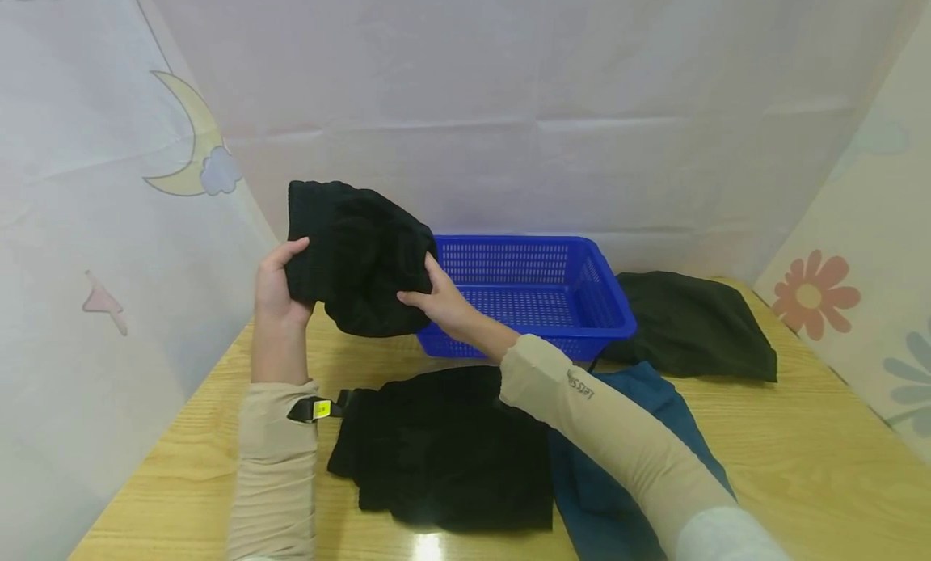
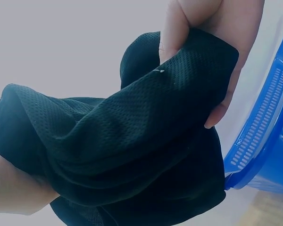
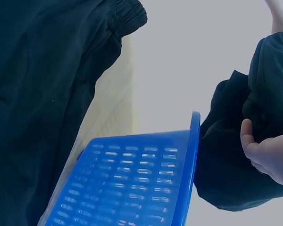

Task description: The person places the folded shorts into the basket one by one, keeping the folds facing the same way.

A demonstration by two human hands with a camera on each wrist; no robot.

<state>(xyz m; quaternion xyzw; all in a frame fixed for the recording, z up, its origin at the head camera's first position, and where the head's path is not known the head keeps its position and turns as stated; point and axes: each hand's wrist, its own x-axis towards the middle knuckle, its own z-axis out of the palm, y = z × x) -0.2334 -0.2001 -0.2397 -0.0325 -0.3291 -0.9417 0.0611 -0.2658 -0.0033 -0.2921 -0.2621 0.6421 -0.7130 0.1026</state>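
Note:
A black folded garment (image 1: 364, 262) with a ribbed elastic band hangs in the air in front of the wall. At its left edge, my left hand (image 1: 280, 282) grips the banded side, thumb in front. My right hand (image 1: 445, 302) pinches the opposite side, close to the basket. Fine mesh texture shows on the dark cloth (image 2: 132, 122) in the left wrist view, where folds hide part of the left hand. Below, a second black garment (image 1: 451, 448) lies flat on the table; an elastic cuff (image 3: 127, 16) shows on it in the right wrist view.
Behind the right hand stands a blue perforated basket (image 1: 538, 333). A dark olive garment (image 1: 687, 326) lies to its right. Blue cloth (image 1: 604, 496) lies partly under my right forearm. The wooden table (image 1: 815, 464) meets walls covered in printed sheeting.

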